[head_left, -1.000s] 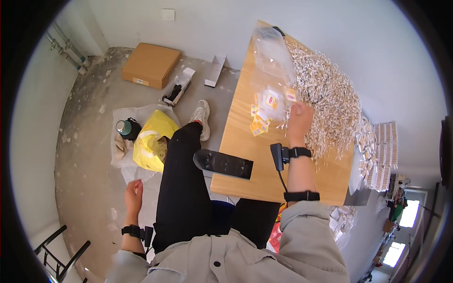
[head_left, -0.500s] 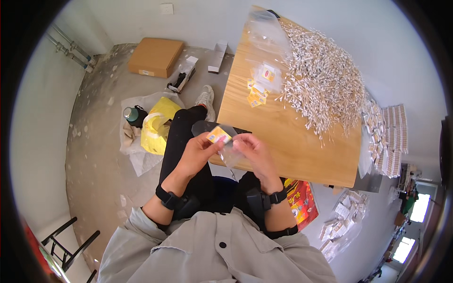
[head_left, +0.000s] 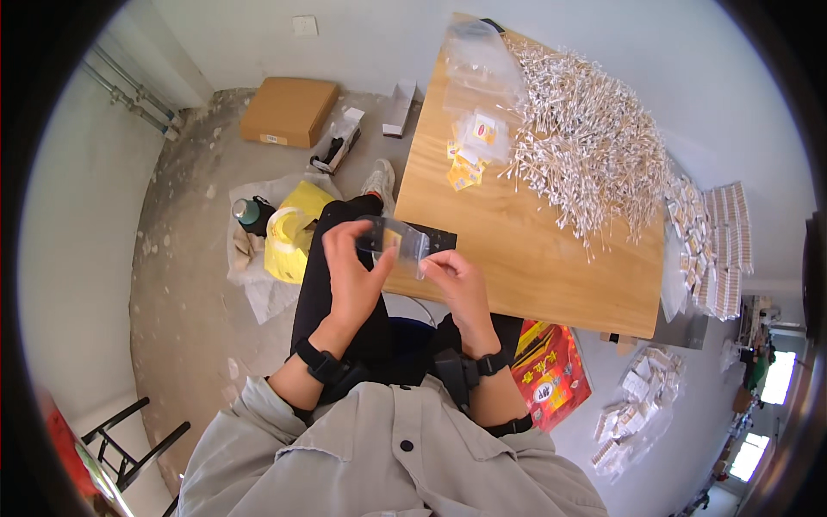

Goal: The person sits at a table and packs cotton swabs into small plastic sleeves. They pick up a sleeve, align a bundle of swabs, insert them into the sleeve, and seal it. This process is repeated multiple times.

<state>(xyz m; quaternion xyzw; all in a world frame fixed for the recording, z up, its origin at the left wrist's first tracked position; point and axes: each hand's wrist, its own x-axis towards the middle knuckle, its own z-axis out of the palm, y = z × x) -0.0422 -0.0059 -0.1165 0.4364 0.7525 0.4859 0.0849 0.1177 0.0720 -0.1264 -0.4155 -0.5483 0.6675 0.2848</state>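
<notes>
Above my lap, a small clear zip bag is held by its right edge between the thumb and fingers of my right hand. A small yellow-and-white card shows through the plastic, seemingly inside it. My left hand is at the bag's left side, fingers curved and spread from the thumb, whose tip lies at the card. On the wooden table in front, several yellow cards lie by clear plastic bags. A large heap of cotton swabs covers the table's far right part.
Bundled swab packs stand beyond the table's right edge, with a bag of packs lower right. A red printed bag is below the table edge. On the left floor are a yellow bag, a bottle and a cardboard box.
The card has gone from my left hand's pinch to behind the bag's plastic. My left fingers have spread and lifted. My right hand has shifted slightly, still pinching the bag's edge.
</notes>
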